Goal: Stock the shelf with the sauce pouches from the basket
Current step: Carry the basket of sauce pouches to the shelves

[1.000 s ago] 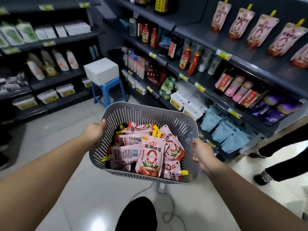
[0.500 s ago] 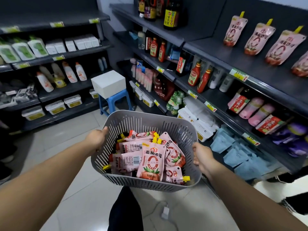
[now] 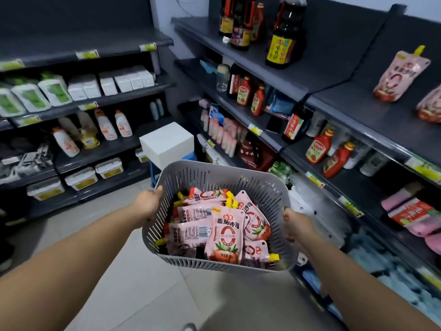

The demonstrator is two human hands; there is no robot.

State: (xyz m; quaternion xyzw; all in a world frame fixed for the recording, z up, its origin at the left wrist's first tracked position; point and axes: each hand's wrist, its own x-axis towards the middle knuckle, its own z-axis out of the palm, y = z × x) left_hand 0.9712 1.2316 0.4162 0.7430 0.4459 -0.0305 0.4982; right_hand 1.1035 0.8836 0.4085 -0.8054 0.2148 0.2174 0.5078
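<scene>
Gripping the grey slotted basket (image 3: 214, 172) at both side rims, left hand (image 3: 149, 203) and right hand (image 3: 297, 223) curled over the edges, you carry a heap of tomato sauce pouches (image 3: 225, 235) not yet shelved, with only a couple of matching pouches (image 3: 401, 75) standing on the right-hand shelf (image 3: 358, 111).

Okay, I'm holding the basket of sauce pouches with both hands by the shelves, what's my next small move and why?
Probably let the left hand carry the basket and free the right hand for the top pouch: both grip its rim, and matching pouches stand on the right shelf.
</scene>
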